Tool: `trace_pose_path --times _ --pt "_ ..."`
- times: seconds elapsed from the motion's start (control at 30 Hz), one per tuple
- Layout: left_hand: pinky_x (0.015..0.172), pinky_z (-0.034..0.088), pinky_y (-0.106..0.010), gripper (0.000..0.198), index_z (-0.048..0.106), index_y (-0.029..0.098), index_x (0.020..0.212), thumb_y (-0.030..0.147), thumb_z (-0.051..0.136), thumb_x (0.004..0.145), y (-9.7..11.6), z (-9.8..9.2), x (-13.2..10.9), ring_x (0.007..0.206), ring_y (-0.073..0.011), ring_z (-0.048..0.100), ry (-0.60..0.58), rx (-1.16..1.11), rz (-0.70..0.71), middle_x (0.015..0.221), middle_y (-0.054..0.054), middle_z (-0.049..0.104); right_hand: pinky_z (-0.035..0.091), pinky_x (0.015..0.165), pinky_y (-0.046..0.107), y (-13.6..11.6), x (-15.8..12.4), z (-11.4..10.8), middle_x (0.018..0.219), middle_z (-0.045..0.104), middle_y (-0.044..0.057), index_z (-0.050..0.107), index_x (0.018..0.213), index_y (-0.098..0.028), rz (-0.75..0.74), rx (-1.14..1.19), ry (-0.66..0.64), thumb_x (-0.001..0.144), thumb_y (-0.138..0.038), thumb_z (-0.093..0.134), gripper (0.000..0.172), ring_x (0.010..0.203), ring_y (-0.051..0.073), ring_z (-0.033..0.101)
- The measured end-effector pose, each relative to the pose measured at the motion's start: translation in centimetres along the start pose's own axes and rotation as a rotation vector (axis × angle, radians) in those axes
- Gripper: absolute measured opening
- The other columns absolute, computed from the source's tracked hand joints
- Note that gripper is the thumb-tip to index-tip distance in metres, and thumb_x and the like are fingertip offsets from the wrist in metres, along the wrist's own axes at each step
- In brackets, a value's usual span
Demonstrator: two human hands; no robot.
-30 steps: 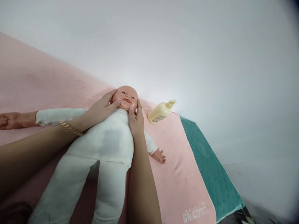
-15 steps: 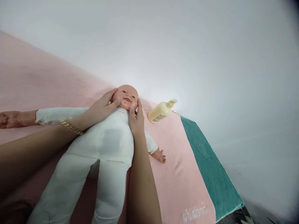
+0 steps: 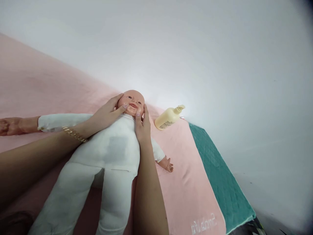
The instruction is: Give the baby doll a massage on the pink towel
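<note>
A baby doll (image 3: 119,140) with a hard plastic head and a white cloth body lies on its back, its legs towards me. My left hand (image 3: 106,112), with a gold chain bracelet at the wrist, cups one side of the doll's head (image 3: 134,94), thumb on the cheek by the mouth. From the other side my right hand (image 3: 143,127) holds the head too, its thumb against the jaw. The fingertips behind the head are partly hidden. One doll arm stretches out to the left under my left forearm; the other lies beyond my right forearm.
A pale yellow pump bottle (image 3: 167,119) stands to the right of the doll's head. Beneath everything is a pink towel (image 3: 190,182) with white lettering, over a green quilted cover (image 3: 220,169). A white wall (image 3: 220,65) rises behind.
Both hands keep their hold on the doll's head with no visible movement. Only the camera's view has shifted very slightly.
</note>
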State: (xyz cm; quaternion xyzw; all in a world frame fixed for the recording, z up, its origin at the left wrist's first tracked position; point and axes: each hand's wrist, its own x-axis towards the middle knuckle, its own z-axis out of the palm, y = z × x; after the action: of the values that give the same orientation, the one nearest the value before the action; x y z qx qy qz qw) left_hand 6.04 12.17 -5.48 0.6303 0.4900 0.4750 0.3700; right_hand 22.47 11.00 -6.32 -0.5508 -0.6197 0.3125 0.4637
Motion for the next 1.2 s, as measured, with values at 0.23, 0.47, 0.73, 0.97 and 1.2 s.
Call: trace_pose_path --times 0.23,0.47,0.73,0.97,1.2 --pt "0.122 0.026 -0.044 0.068 0.039 0.014 0.152 0.057 0.029 0.101 0.07 0.04 -0.12 0.146 -0.0286 0.035 0.02 0.073 0.016 0.157 -0.011 0.039 0.028 0.123 0.046 0.21 0.26 -0.03 0.161 0.035 0.004 0.031 0.155 -0.024 -0.044 -0.063 0.007 0.098 -0.061 0.03 0.068 0.149 0.023 0.033" --pt "0.123 0.024 -0.046 0.068 0.04 0.014 0.152 0.056 0.027 0.101 0.15 -0.06 -0.17 0.145 -0.0306 0.034 0.034 0.096 0.027 0.157 -0.01 0.039 0.03 0.121 0.046 0.07 0.24 -0.06 0.161 0.036 0.003 0.033 0.155 -0.025 -0.023 -0.062 0.016 0.097 -0.062 0.032 0.069 0.148 0.023 0.036" --pt "0.121 0.028 -0.044 0.074 0.035 0.013 0.154 0.057 0.044 0.095 0.09 -0.12 0.03 0.144 -0.0293 0.036 -0.005 0.051 -0.008 0.159 -0.011 0.037 0.039 0.116 0.045 -0.36 -0.06 -0.09 0.158 0.04 0.003 0.031 0.156 -0.028 0.032 0.01 0.002 0.092 -0.062 0.05 0.075 0.14 0.025 0.047" --pt "0.118 0.032 -0.05 0.076 0.035 0.018 0.155 0.056 0.051 0.091 -0.07 -0.16 0.07 0.144 -0.0337 0.037 -0.014 0.016 -0.028 0.159 -0.011 0.035 0.04 0.115 0.048 -0.24 0.01 -0.08 0.157 0.042 0.003 0.031 0.156 -0.03 0.037 0.002 0.0 0.092 -0.063 0.05 0.074 0.139 0.026 0.048" --pt "0.12 0.029 -0.046 0.074 0.035 0.017 0.155 0.058 0.047 0.095 -0.33 -0.08 0.16 0.145 -0.0314 0.035 -0.011 0.026 -0.006 0.16 -0.01 0.035 0.038 0.116 0.046 -0.08 0.02 -0.05 0.16 0.037 0.003 0.031 0.156 -0.029 0.0 -0.014 0.003 0.094 -0.065 0.045 0.073 0.142 0.025 0.044"
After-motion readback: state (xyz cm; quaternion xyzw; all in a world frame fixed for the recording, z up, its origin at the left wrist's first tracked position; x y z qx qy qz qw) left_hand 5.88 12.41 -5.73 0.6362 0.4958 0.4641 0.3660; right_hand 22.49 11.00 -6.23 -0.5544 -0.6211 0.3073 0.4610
